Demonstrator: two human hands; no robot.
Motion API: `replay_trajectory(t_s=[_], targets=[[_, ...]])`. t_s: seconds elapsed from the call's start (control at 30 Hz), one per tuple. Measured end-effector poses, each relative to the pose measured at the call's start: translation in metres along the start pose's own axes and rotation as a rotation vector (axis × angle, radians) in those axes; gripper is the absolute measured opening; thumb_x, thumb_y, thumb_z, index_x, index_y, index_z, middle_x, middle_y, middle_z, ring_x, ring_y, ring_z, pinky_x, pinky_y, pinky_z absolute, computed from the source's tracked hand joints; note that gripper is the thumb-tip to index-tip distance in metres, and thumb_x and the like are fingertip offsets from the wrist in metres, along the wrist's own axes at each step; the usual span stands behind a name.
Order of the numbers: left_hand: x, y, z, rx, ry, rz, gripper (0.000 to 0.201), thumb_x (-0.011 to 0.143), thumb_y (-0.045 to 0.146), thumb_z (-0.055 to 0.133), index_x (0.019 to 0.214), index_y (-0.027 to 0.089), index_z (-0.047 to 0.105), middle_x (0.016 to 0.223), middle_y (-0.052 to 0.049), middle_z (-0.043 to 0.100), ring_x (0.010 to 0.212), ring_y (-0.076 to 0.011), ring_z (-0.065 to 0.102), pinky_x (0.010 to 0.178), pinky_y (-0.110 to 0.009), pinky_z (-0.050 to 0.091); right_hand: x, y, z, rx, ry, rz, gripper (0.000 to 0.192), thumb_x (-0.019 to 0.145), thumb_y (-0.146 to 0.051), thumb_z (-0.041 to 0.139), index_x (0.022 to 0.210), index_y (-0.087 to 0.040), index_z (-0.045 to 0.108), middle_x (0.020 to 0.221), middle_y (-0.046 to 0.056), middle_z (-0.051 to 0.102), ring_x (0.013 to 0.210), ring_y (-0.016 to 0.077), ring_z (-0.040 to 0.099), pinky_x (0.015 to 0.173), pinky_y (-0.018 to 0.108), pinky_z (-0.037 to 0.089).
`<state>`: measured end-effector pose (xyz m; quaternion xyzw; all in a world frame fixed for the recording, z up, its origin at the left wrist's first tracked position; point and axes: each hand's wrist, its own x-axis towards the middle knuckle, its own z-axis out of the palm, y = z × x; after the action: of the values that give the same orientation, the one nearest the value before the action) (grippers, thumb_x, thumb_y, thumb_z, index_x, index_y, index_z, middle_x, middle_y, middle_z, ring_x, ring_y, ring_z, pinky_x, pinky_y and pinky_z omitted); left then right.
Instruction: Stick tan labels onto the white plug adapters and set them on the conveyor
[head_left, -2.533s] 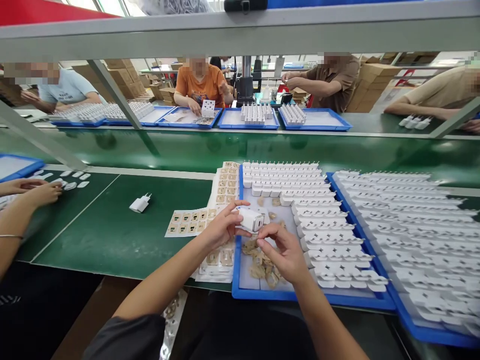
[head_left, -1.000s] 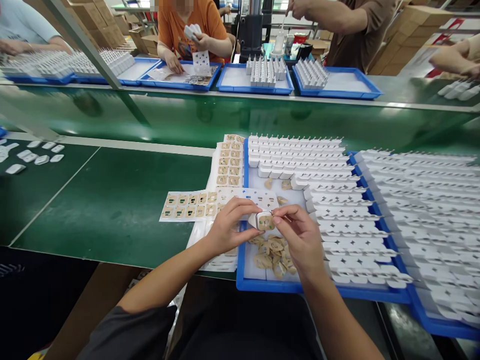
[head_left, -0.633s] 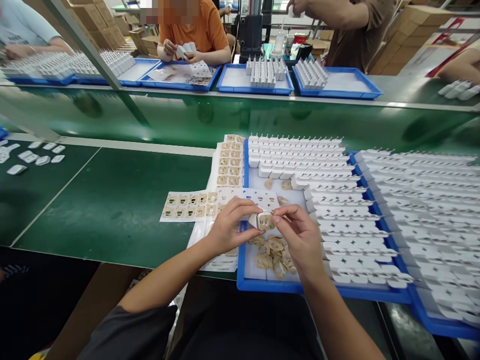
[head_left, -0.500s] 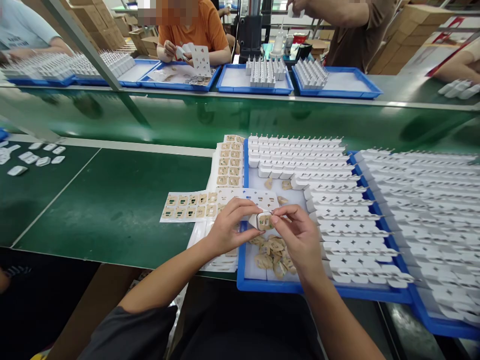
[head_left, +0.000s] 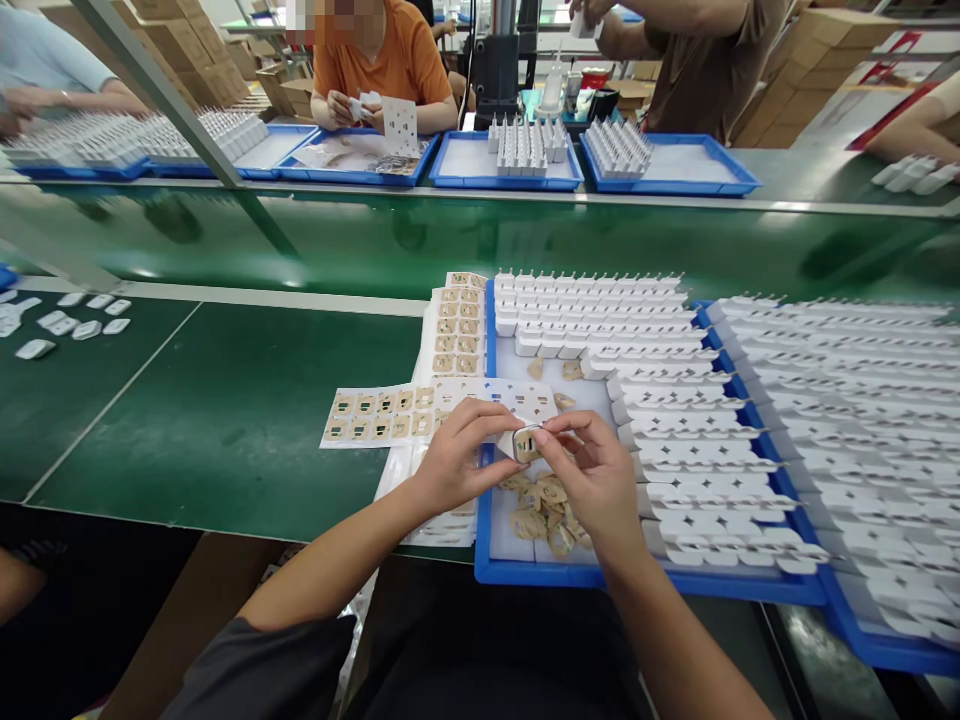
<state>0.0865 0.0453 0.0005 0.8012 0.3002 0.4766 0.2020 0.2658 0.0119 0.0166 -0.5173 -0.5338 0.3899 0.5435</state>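
A small white plastic charger plug (head_left: 527,443) with a tan film on its face sits pinched between both hands above the blue plastic tray's (head_left: 600,580) near left corner. The left hand (head_left: 450,462) closes around its body; the right hand (head_left: 596,480) fingertips nip the film, best peeled slowly from one edge.

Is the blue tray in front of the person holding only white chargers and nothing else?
No, the blue tray also holds a small pile of tan peeled stickers beside the rows of white chargers.
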Motion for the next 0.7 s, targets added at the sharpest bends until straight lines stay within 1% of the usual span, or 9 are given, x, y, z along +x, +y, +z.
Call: replay_trajectory(t_s=[0.17, 0.23, 0.27, 0.33, 0.37, 0.43, 0.53, 0.6, 0.7], targets=[[-0.001, 0.0, 0.002, 0.012, 0.004, 0.015, 0.032, 0.086, 0.03, 0.072, 0.114, 0.021, 0.061, 0.103, -0.009, 0.067, 0.094, -0.0215, 0.065, 0.081, -0.036, 0.055, -0.003, -0.001, 0.001, -0.17, 0.02, -0.095, 0.006, 0.089, -0.028, 0.068, 0.089, -0.025, 0.063, 0.085, 0.002, 0.06, 0.078, 0.0168, 0.06, 0.072, 0.033, 0.056], [-0.002, -0.001, 0.003, 0.009, 0.045, 0.025, 0.03, 0.085, 0.028, 0.072, 0.111, 0.021, 0.06, 0.1, -0.008, 0.067, 0.092, -0.0213, 0.066, 0.079, -0.036, 0.055, -0.004, -0.002, 0.003, -0.232, 0.033, -0.13, 0.016, 0.086, -0.028, 0.071, 0.1, -0.026, 0.064, 0.095, 0.004, 0.058, 0.082, 0.0178, 0.059, 0.066, 0.031, 0.057], [-0.003, -0.001, 0.004, 0.009, 0.07, 0.025, 0.029, 0.085, 0.028, 0.072, 0.11, 0.021, 0.06, 0.1, -0.008, 0.066, 0.092, -0.0212, 0.066, 0.079, -0.036, 0.055, -0.004, -0.002, 0.003, -0.228, 0.007, -0.127, 0.025, 0.084, -0.029, 0.073, 0.107, -0.027, 0.063, 0.102, 0.005, 0.057, 0.086, 0.0187, 0.059, 0.064, 0.03, 0.057], [-0.004, -0.002, 0.004, 0.017, 0.11, 0.019, 0.028, 0.085, 0.027, 0.071, 0.109, 0.022, 0.058, 0.099, -0.007, 0.066, 0.092, -0.021, 0.065, 0.079, -0.037, 0.055, -0.003, -0.003, 0.003, -0.163, -0.096, -0.084, 0.037, 0.082, -0.03, 0.075, 0.117, -0.03, 0.062, 0.114, 0.007, 0.055, 0.095, 0.0204, 0.059, 0.064, 0.029, 0.059], [-0.004, -0.002, 0.005, 0.024, 0.122, 0.02, 0.028, 0.085, 0.027, 0.071, 0.109, 0.022, 0.058, 0.1, -0.007, 0.065, 0.092, -0.0208, 0.065, 0.079, -0.037, 0.055, -0.003, -0.002, 0.003, -0.115, -0.152, -0.058, 0.038, 0.083, -0.031, 0.074, 0.118, -0.032, 0.062, 0.117, 0.006, 0.055, 0.099, 0.0208, 0.059, 0.066, 0.028, 0.06], [-0.006, -0.003, 0.005, 0.03, 0.131, 0.03, 0.029, 0.085, 0.027, 0.071, 0.109, 0.023, 0.057, 0.101, -0.007, 0.065, 0.092, -0.0204, 0.065, 0.079, -0.036, 0.055, -0.001, -0.001, 0.002, -0.02, -0.219, -0.019, 0.031, 0.085, -0.03, 0.073, 0.115, -0.033, 0.066, 0.119, 0.006, 0.057, 0.106, 0.0215, 0.059, 0.071, 0.028, 0.06], [-0.008, -0.004, 0.006, 0.01, 0.152, 0.039, 0.034, 0.082, 0.028, 0.076, 0.109, 0.023, 0.055, 0.101, -0.006, 0.064, 0.091, -0.0198, 0.065, 0.078, -0.036, 0.055, 0.002, 0.0, -0.001, 0.075, -0.221, -0.007, 0.021, 0.089, -0.03, 0.068, 0.11, -0.032, 0.072, 0.115, 0.006, 0.062, 0.111, 0.0222, 0.06, 0.078, 0.031, 0.06], [-0.009, -0.005, 0.008, -0.009, 0.162, 0.027, 0.038, 0.079, 0.03, 0.078, 0.108, 0.023, 0.054, 0.1, -0.006, 0.064, 0.091, -0.0196, 0.065, 0.078, -0.036, 0.055, 0.003, -0.001, -0.002, 0.086, -0.21, -0.012, 0.02, 0.093, -0.03, 0.062, 0.108, -0.032, 0.075, 0.111, 0.006, 0.065, 0.11, 0.0218, 0.061, 0.081, 0.033, 0.059], [-0.009, -0.004, 0.01, -0.018, 0.165, 0.032, 0.037, 0.08, 0.03, 0.078, 0.107, 0.023, 0.054, 0.1, -0.006, 0.062, 0.09, -0.0187, 0.064, 0.077, -0.035, 0.055, 0.002, -0.002, 0.0, 0.106, -0.205, 0.006, 0.018, 0.093, -0.032, 0.063, 0.107, -0.032, 0.074, 0.112, 0.006, 0.064, 0.113, 0.0225, 0.061, 0.078, 0.031, 0.059]])
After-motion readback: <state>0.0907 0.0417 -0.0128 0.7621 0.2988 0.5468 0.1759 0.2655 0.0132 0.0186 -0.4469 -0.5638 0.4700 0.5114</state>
